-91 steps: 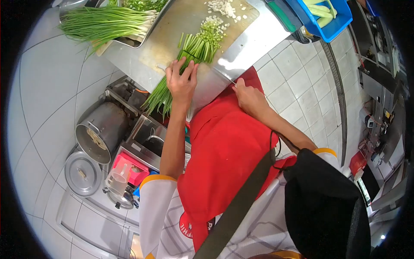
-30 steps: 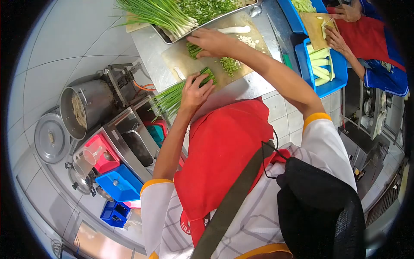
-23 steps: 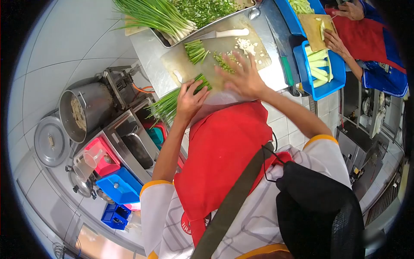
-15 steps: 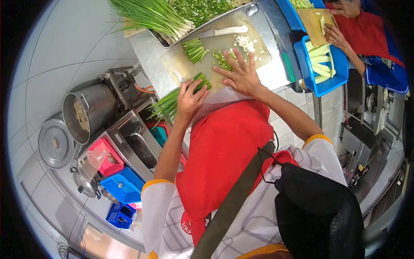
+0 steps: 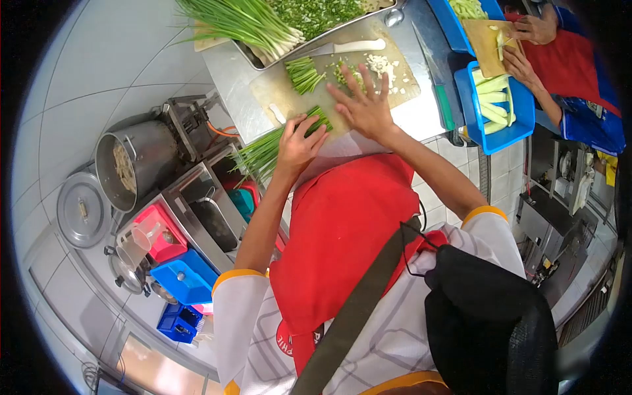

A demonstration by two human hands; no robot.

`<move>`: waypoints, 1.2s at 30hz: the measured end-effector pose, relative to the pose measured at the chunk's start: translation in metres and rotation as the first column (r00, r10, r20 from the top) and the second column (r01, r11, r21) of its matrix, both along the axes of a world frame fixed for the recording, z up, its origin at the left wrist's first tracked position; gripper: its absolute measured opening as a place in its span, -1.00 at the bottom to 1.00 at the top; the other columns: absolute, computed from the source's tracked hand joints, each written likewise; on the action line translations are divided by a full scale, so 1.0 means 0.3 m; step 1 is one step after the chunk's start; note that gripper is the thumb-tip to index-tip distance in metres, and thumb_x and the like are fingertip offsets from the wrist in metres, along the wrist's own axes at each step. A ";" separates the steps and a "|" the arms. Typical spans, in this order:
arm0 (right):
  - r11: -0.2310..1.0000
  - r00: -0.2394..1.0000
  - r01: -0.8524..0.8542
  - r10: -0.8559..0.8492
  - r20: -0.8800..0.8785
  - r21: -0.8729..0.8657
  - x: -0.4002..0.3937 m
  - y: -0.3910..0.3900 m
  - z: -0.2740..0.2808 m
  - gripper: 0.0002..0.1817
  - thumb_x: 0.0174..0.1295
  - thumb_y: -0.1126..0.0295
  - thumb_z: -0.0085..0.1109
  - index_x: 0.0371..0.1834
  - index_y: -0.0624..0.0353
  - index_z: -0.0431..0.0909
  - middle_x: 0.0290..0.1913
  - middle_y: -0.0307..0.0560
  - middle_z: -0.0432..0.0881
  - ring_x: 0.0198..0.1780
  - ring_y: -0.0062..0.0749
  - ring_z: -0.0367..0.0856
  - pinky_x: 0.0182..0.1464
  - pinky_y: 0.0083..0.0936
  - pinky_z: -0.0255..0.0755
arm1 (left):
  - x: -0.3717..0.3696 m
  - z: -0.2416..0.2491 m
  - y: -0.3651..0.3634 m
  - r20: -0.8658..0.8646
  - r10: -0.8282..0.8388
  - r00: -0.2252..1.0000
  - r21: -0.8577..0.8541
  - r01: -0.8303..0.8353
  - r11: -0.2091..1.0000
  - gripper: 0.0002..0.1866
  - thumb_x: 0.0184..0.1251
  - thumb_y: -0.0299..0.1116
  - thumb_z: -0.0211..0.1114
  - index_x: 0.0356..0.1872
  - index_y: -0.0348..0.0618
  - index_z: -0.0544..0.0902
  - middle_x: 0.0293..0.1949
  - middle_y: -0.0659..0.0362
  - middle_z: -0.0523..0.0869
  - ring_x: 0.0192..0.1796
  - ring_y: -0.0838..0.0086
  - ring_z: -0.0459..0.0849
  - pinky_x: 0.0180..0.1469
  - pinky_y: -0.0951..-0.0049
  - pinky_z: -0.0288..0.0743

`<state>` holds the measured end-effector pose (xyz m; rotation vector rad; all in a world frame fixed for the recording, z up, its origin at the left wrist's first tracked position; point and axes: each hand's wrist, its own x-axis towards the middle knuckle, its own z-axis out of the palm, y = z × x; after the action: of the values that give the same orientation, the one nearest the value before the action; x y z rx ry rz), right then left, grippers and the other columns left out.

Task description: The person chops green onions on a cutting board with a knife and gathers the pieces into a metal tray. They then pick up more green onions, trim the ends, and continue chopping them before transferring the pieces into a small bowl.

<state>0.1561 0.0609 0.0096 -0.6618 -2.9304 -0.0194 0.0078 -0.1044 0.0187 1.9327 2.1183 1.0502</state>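
Observation:
My left hand (image 5: pixel 297 143) presses down on a bundle of green onion stalks (image 5: pixel 268 150) at the near edge of the cutting board (image 5: pixel 283 91); the stalks hang off the counter toward me. My right hand (image 5: pixel 364 104) lies flat with fingers spread on the board, over chopped green onion pieces (image 5: pixel 345 71). A short cut bunch of green onion (image 5: pixel 305 74) lies farther up the board. A knife with a white handle (image 5: pixel 349 47) rests at the board's far edge, in neither hand. Chopped white bits (image 5: pixel 382 64) sit to the right of my fingers.
A metal tray (image 5: pixel 309 41) holds whole green onions (image 5: pixel 243 21) and chopped greens. Another person's hands (image 5: pixel 526 46) cut pale sticks above a blue bin (image 5: pixel 520 108). A large pot (image 5: pixel 128 171), lid (image 5: pixel 80 210) and blue and pink containers (image 5: pixel 178 280) stand below left.
My right hand came back from the tray's edge and now lies spread flat on the board over the chopped pieces. My left hand kept its hold on the stalks.

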 end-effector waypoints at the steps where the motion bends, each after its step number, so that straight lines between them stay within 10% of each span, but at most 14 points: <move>1: 0.997 0.998 0.060 -0.061 0.015 0.049 -0.016 0.014 0.008 -0.46 0.48 -0.16 -0.15 0.49 -0.45 0.34 0.69 -0.16 -0.10 0.68 0.02 -0.28 0.46 0.51 -0.43 | -0.002 0.002 0.000 0.000 0.005 1.000 -0.006 -0.005 1.000 -0.75 0.03 -0.41 0.57 -0.22 -0.07 0.79 -0.02 0.14 0.71 0.06 0.11 0.62 0.08 0.22 0.59; 8: 0.978 0.965 -0.033 -0.022 -0.261 -0.204 -0.165 0.099 0.062 -0.69 0.16 0.20 0.36 -0.01 -0.12 0.70 0.35 -0.17 0.43 0.42 -0.02 0.23 0.43 0.34 -0.19 | 0.059 -0.004 0.135 0.019 -0.072 0.997 0.015 0.072 0.997 -0.74 0.00 -0.35 0.57 -0.23 -0.08 0.78 -0.03 0.14 0.71 0.08 0.10 0.59 0.08 0.22 0.57; 19: 0.955 0.968 -0.115 0.046 -0.247 -0.274 -0.168 0.171 0.082 -0.84 0.13 0.35 0.38 -0.21 -0.04 0.69 0.12 -0.23 0.53 0.31 -0.10 0.33 0.39 0.16 -0.07 | -0.035 0.148 0.129 0.160 0.294 0.942 0.111 -0.313 0.943 -0.77 0.05 -0.30 0.57 -0.28 -0.10 0.76 -0.02 0.13 0.69 0.06 0.10 0.59 0.06 0.17 0.55; 25: 0.933 0.918 -0.209 0.084 -0.387 -0.292 -0.170 0.185 0.082 -0.87 0.11 0.38 0.40 -0.27 -0.04 0.69 -0.01 -0.27 0.60 0.19 -0.13 0.43 0.33 0.06 0.05 | -0.306 0.150 0.244 0.730 0.542 0.415 -0.114 -0.709 0.696 -0.45 0.22 -0.16 0.54 0.13 -0.26 0.59 0.07 0.04 0.68 0.06 0.24 0.62 0.06 0.27 0.54; 27: 0.939 0.924 -0.198 0.084 -0.372 -0.281 -0.177 0.192 0.091 -0.87 0.11 0.36 0.41 -0.29 -0.03 0.68 -0.03 -0.27 0.60 0.17 -0.16 0.45 0.32 0.04 0.06 | -0.425 0.139 0.323 0.756 0.602 0.256 -0.288 -0.697 0.657 0.04 0.08 0.07 0.59 0.42 -0.37 0.25 0.12 -0.09 0.63 0.12 0.22 0.61 0.14 0.22 0.51; 31: 0.907 0.927 -0.201 0.055 -0.370 -0.369 -0.172 0.208 0.176 -0.87 0.11 0.33 0.42 -0.29 -0.03 0.68 -0.07 -0.25 0.61 0.11 -0.18 0.46 0.25 -0.06 0.12 | -0.536 0.111 0.481 0.699 0.657 0.283 -0.359 -0.656 0.664 0.36 -0.14 0.27 0.62 0.50 -0.44 0.03 0.23 -0.27 0.49 0.29 0.00 0.50 0.34 0.05 0.36; 35: 0.878 0.900 -0.021 -0.192 -0.391 -0.479 -0.188 0.219 0.246 -0.91 0.21 0.36 0.37 -0.27 0.06 0.68 -0.21 -0.17 0.66 -0.05 -0.14 0.54 0.08 -0.22 0.30 | -0.474 0.275 0.620 0.392 0.892 0.224 -0.429 -0.813 0.393 0.34 -0.12 0.25 0.61 0.52 -0.40 0.03 0.42 -0.36 0.21 0.54 -0.24 0.04 0.50 -0.30 -0.07; 36: 0.869 0.841 -0.040 -0.237 -0.486 -0.493 -0.211 0.238 0.253 -0.90 0.25 0.37 0.34 -0.28 0.14 0.67 -0.31 -0.07 0.66 -0.20 -0.12 0.60 -0.09 -0.28 0.41 | -0.474 0.277 0.646 0.114 0.848 0.517 -0.216 -0.821 0.529 0.23 -0.07 0.23 0.57 0.50 -0.33 0.14 0.44 -0.28 0.23 0.56 -0.21 0.02 0.49 -0.36 -0.13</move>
<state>0.0928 0.1321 0.0855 -0.7362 -2.3417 0.7911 -0.1344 0.0895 0.1019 0.5631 2.9279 1.0702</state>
